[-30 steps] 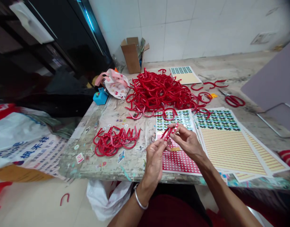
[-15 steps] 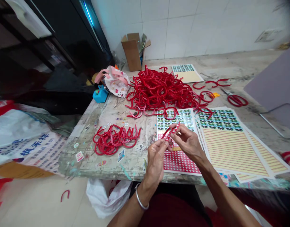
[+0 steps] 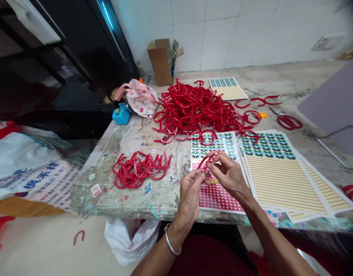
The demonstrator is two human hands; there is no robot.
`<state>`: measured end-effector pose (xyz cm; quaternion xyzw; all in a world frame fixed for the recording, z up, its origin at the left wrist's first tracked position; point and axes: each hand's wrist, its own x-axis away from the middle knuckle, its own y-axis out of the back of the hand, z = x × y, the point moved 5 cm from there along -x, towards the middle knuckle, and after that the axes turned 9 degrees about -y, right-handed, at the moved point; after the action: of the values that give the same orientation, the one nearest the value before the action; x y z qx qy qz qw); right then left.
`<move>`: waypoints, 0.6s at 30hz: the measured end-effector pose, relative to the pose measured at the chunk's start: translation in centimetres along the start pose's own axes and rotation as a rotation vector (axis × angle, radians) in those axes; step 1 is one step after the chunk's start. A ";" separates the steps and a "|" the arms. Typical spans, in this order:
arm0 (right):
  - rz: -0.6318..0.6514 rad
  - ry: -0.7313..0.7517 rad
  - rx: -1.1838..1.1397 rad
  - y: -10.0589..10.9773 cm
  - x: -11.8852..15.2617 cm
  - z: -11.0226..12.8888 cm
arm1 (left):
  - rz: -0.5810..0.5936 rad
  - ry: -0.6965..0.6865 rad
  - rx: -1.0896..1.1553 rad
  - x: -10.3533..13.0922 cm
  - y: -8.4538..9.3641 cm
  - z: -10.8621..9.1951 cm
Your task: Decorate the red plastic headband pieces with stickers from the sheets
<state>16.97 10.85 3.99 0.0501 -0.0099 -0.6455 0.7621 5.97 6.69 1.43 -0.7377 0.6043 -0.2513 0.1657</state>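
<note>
My left hand [image 3: 190, 188], with a silver bangle on its wrist, pinches a red U-shaped band [image 3: 202, 163] in front of me. Along one side of the band runs a red sticker strip with white marks [image 3: 211, 160]. The thumb and fingers of my right hand [image 3: 230, 172] are closed on the strip's upper part. Both hands are held over a sticker sheet [image 3: 216, 197], printed with glasses-like shapes at the top and white marks on red at the bottom. My fingers hide part of the band and the sheet's middle.
A large heap of red bands [image 3: 196, 107] lies behind my hands, a smaller pile [image 3: 142, 170] to the left. Striped sheets [image 3: 282, 180] overlap at right, beyond them red-handled scissors [image 3: 288, 120]. A cardboard box [image 3: 159, 65] stands by the wall. A white bag [image 3: 130, 241] hangs below the table edge.
Almost nothing differs. My right fingers have shifted very slightly along the sticker strip, and both hands keep their hold on the band.
</note>
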 end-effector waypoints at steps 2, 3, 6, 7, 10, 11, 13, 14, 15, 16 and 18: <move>-0.003 -0.011 0.009 0.0 0.1 0.0 | 0.002 -0.001 -0.005 0.0 -0.1 0.0; -0.007 -0.017 0.019 0.0 0.1 0.0 | 0.005 -0.005 -0.008 0.0 -0.1 0.0; -0.027 0.001 0.065 0.1 0.2 0.1 | 0.015 -0.028 -0.029 0.0 -0.3 -0.1; -0.032 0.016 0.079 0.0 0.2 0.2 | 0.011 -0.037 -0.041 0.0 -0.3 -0.2; -0.050 0.057 0.102 -0.1 0.3 0.3 | -0.030 -0.069 -0.110 0.1 0.1 -0.1; -0.067 0.066 0.108 -0.2 0.4 0.3 | -0.044 -0.082 -0.140 0.1 0.2 0.0; -0.127 0.087 0.138 -0.3 0.6 0.2 | -0.064 -0.110 -0.195 0.1 0.5 0.1; -0.164 0.098 0.162 -0.3 0.7 0.1 | -0.071 -0.122 -0.213 0.1 0.6 0.2; -0.204 0.113 0.190 -0.4 0.8 0.0 | -0.075 -0.131 -0.223 0.1 0.7 0.3; -0.240 0.129 0.221 -0.5 1.0 0.0 | -0.080 -0.136 -0.226 0.1 0.7 0.4; -0.301 0.160 0.270 -0.6 1.2 -0.1 | -0.089 -0.139 -0.218 0.0 0.7 0.5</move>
<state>16.61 9.57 3.75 0.2036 -0.0281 -0.7388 0.6418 5.67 6.51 0.66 -0.7930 0.5819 -0.1394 0.1147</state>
